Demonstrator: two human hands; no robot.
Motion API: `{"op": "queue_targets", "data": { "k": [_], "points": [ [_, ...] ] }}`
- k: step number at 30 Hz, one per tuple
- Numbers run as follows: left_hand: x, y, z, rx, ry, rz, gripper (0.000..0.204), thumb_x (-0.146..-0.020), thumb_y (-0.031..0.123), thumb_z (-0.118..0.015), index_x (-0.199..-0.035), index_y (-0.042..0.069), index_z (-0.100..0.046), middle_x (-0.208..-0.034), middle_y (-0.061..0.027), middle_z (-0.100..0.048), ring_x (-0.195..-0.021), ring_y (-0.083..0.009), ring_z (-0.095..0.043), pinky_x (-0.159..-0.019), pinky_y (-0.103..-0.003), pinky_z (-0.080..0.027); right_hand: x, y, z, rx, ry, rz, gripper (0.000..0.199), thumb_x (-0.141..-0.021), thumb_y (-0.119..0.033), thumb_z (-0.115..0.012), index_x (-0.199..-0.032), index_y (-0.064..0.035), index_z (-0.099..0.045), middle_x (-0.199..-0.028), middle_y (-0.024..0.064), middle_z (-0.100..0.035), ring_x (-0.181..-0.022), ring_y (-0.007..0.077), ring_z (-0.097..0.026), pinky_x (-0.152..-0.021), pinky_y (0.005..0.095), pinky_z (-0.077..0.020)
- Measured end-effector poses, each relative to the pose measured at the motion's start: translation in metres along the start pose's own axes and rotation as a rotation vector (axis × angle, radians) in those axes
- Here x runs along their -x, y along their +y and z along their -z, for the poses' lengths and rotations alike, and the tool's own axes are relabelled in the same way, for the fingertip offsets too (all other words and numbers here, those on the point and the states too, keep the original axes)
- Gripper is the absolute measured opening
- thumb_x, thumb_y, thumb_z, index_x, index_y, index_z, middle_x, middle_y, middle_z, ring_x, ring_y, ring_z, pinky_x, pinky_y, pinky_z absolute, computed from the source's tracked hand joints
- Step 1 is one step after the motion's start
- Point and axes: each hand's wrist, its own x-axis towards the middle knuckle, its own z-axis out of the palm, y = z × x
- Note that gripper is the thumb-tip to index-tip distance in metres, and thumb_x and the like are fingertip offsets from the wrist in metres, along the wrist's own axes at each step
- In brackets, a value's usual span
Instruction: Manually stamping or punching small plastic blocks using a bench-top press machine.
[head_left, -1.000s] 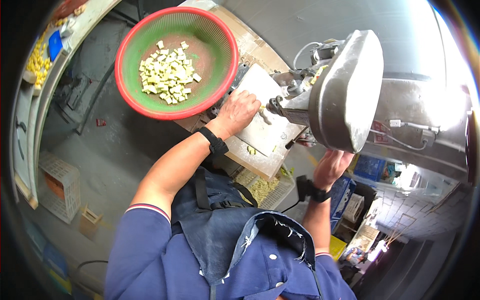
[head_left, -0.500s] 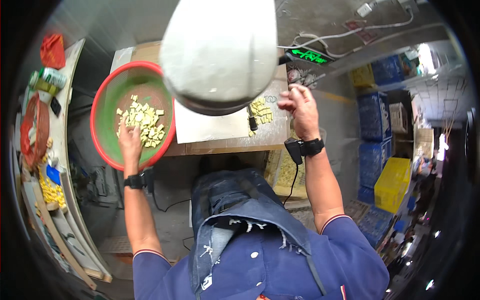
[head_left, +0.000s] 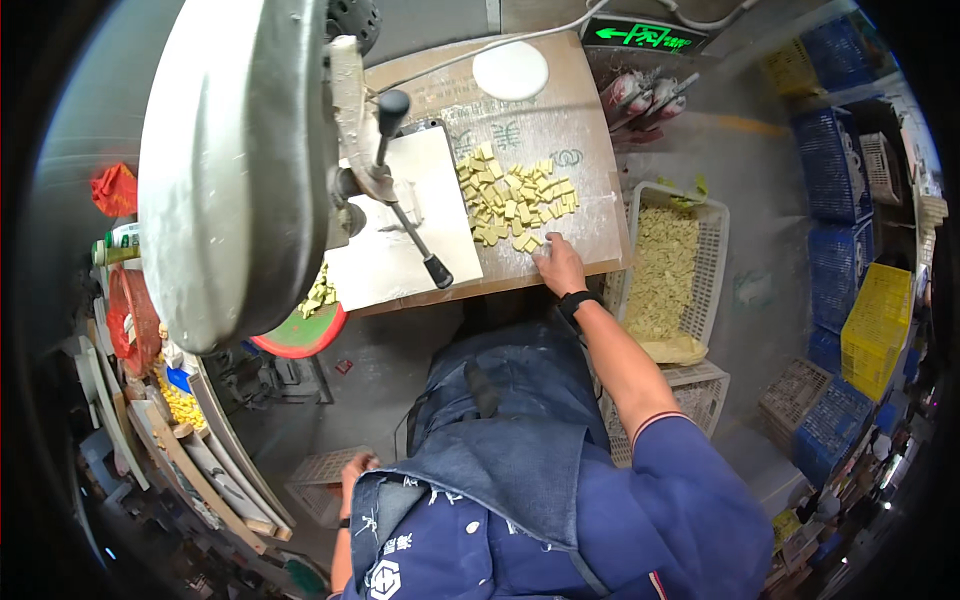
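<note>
My right hand (head_left: 561,266) reaches to the front edge of the cardboard-covered table (head_left: 593,205). Its fingers are apart, with the tips beside the loose yellow-green square pieces (head_left: 515,198) piled there, and nothing shows in its grasp. Low by my apron (head_left: 510,465), my left hand (head_left: 358,466) looks loosely curled; its fingers are too small and partly hidden to read. A large pale machine housing (head_left: 235,170) with a black-knobbed lever (head_left: 393,112) stands over a cream board (head_left: 430,225). Below it, a red-rimmed green basket (head_left: 300,348) shows partly, with more pieces inside.
Right of the table, a white crate (head_left: 712,265) holds many yellowish pieces. Blue crates (head_left: 835,170) and a yellow crate (head_left: 876,330) stand farther right. Shelves with a red basket (head_left: 130,310) line the left. A white round lid (head_left: 510,70) lies at the table's back.
My left hand has left the basket and come back beside my apron. My right hand has come down to the table's front edge by the pieces. The view has shifted.
</note>
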Motion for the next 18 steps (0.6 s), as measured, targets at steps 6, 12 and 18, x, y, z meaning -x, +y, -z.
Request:
{"op": "queue_targets", "data": {
  "k": [6,12,18],
  "points": [
    [0.021,0.084,-0.022,-0.005,0.013,0.176,0.033,-0.087,0.026,-0.066,-0.11,0.002,-0.07,-0.087,-0.0157,-0.073,-0.084,-0.0222,-0.071,-0.078,-0.035,-0.055,-0.017,0.009,-0.021,0.181,0.016,-0.027,0.043,-0.084,-0.024,-0.071,-0.115,-0.0041,-0.049,-0.111,0.025,-0.056,-0.1,0.046,-0.059,-0.084,0.0531,-0.049],
    [0.026,0.156,-0.012,0.018,0.112,0.201,0.032,-0.088,0.021,-0.064,-0.11,-0.002,-0.068,-0.093,-0.0182,-0.073,-0.088,-0.0255,-0.071,-0.081,-0.036,-0.054,-0.025,0.005,-0.023,0.149,0.0,0.022,0.035,-0.085,-0.02,-0.07,-0.11,-0.0048,-0.051,-0.106,0.0213,-0.063,-0.1,0.0453,-0.061,-0.081,0.0523,-0.0503],
    [0.013,0.217,0.008,0.154,0.176,-0.041,0.026,-0.089,0.013,-0.064,-0.111,-0.002,-0.067,-0.089,-0.0159,-0.071,-0.079,-0.0221,-0.067,-0.075,-0.033,-0.052,-0.022,0.018,0.003,-0.189,-0.02,0.102,0.022,-0.085,-0.013,-0.071,-0.1,-0.001,-0.06,-0.078,0.0135,-0.069,-0.074,0.0316,-0.068,-0.069,0.0392,-0.0542]
  ]
}}
